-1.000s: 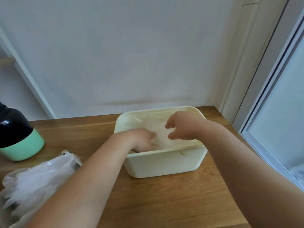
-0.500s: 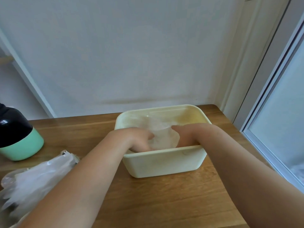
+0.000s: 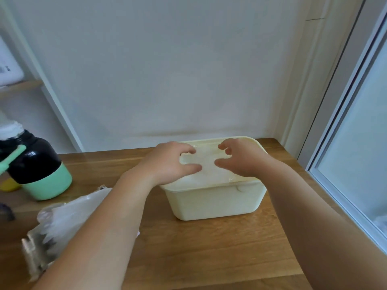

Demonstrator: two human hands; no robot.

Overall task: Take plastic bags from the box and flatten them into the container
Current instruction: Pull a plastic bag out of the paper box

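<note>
Now | left hand [image 3: 167,162], right hand [image 3: 243,158]: 2 | container [image 3: 213,204]: 1 | bottle [image 3: 39,168]: 1

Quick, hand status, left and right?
Left hand: open, fingers loosely bent over the container, holding nothing.
Right hand: open, likewise empty.

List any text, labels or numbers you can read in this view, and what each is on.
No legible text anywhere.
White object on the left shelf: small dark marks, too blurred to read.
Cream container: round mark on its front wall, unreadable.
Black and green bottle: no label visible.
</note>
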